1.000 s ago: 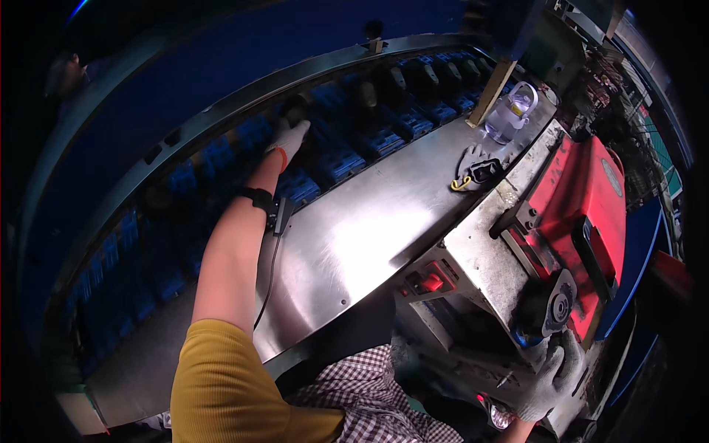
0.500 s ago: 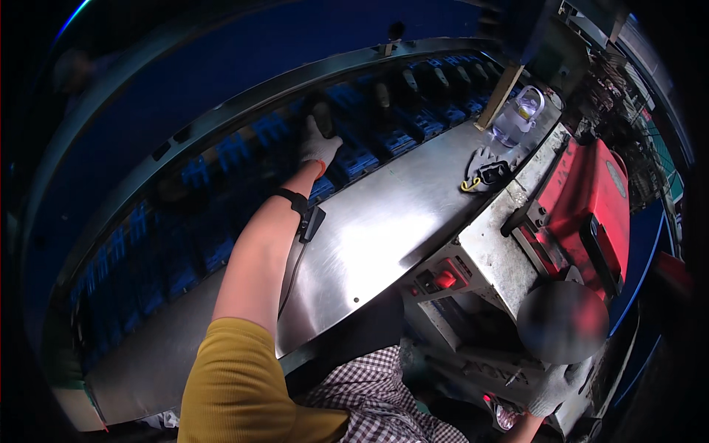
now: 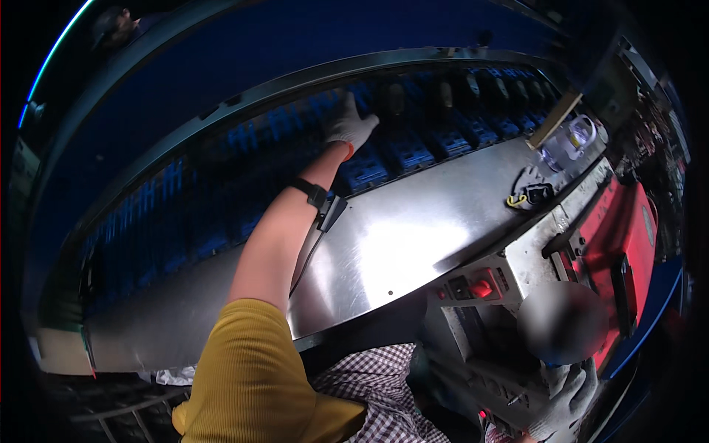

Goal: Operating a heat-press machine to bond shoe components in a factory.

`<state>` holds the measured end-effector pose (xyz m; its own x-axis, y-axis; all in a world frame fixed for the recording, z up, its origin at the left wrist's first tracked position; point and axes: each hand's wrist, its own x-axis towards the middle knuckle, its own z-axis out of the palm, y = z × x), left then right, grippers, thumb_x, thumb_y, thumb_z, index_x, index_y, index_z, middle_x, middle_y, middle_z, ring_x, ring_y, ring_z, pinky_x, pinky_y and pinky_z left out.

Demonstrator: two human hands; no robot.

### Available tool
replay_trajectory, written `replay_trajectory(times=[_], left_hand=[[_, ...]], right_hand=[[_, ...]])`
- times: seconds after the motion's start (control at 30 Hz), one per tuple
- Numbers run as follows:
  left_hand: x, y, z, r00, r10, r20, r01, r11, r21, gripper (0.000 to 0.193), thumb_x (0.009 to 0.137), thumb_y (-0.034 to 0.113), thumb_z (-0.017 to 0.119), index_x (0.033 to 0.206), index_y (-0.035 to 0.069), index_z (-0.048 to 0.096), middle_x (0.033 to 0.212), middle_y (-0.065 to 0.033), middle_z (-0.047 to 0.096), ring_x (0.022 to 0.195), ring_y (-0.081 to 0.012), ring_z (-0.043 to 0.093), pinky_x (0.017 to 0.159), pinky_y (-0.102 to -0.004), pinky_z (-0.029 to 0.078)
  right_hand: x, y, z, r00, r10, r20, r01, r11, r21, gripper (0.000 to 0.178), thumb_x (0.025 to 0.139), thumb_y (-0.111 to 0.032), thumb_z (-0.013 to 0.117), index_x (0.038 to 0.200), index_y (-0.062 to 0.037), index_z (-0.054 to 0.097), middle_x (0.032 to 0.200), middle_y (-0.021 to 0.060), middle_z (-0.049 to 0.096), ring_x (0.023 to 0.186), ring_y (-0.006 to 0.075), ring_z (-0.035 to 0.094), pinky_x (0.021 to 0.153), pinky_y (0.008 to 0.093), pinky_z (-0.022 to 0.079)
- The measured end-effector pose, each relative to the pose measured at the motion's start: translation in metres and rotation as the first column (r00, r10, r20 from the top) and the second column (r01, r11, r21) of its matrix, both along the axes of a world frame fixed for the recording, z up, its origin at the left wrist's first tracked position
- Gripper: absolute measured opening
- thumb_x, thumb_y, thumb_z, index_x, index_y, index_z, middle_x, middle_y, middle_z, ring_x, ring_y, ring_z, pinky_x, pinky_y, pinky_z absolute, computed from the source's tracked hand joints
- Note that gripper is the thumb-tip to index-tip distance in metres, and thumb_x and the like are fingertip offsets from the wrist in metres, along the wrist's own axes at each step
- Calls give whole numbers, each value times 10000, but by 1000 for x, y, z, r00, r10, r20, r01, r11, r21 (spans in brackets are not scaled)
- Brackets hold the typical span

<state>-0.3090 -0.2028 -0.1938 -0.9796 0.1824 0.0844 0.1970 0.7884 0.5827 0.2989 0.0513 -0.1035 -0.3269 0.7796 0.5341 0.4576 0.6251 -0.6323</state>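
Observation:
My left hand (image 3: 353, 125), in a white knit glove, reaches over a trough of dark and blue slotted holders (image 3: 413, 151). Its thumb and forefinger stand apart, and I see nothing held; the other fingers sink into shadow. Right of it stands a dark, rounded upright piece (image 3: 396, 100), one of several in a row, with a gap between thumb and piece. At lower right my right hand (image 3: 565, 410), also gloved, lies with fingers stretched and spread beside a grey machine body. Above it a round blurred patch (image 3: 563, 323) hides what is there.
A bare steel ledge (image 3: 399, 236) runs along the trough. On its right end are a clear plastic jug (image 3: 569, 144), a grey glove (image 3: 532, 181) and a wooden post (image 3: 554, 122). A red switch (image 3: 481, 289) and red machine cover (image 3: 620, 236) lie nearer; a person (image 3: 114, 29) stands at far left.
The view has swung, shifting the scene rightward. My left hand has come away from the dark rounded piece, now left of it. My right hand's fingers have spread.

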Motion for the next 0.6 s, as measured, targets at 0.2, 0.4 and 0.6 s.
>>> replay_trajectory(times=[0.2, 0.4, 0.6], left_hand=[[-3, -176, 5, 585, 754, -298, -807, 577, -126, 1024, 894, 654, 671, 1661, 88, 296, 1635, -230, 397, 1534, -484, 318, 1214, -674, 250], [-69, -376, -81, 770, 617, -161, -611, 786, 94, 800, 888, 414, 756, 1550, 63, 476, 1594, -202, 471, 1454, -364, 472, 1239, -421, 359], [-23, -426, -54, 608, -785, 116, -74, 90, 993, 321, 1044, 361, 604, 1163, 93, 734, 1007, -90, 754, 889, -220, 713, 872, -417, 592]], right_hand=[[-28, -34, 22, 998, -15, 58, -5, 944, 330, 273, 1073, -159, 645, 1169, 69, 759, 1128, 188, 777, 978, 297, 736, 888, 377, 598], [-4, -6, -6, 992, 58, -109, -68, 993, -92, 320, 1099, -94, 555, 1355, 81, 633, 1304, 158, 667, 1181, 233, 642, 1040, 352, 511], [-20, -8, 21, 994, 103, -47, -87, 960, 266, 276, 896, -2, 739, 1170, -33, 757, 1071, 137, 750, 977, 298, 710, 905, 402, 550]])
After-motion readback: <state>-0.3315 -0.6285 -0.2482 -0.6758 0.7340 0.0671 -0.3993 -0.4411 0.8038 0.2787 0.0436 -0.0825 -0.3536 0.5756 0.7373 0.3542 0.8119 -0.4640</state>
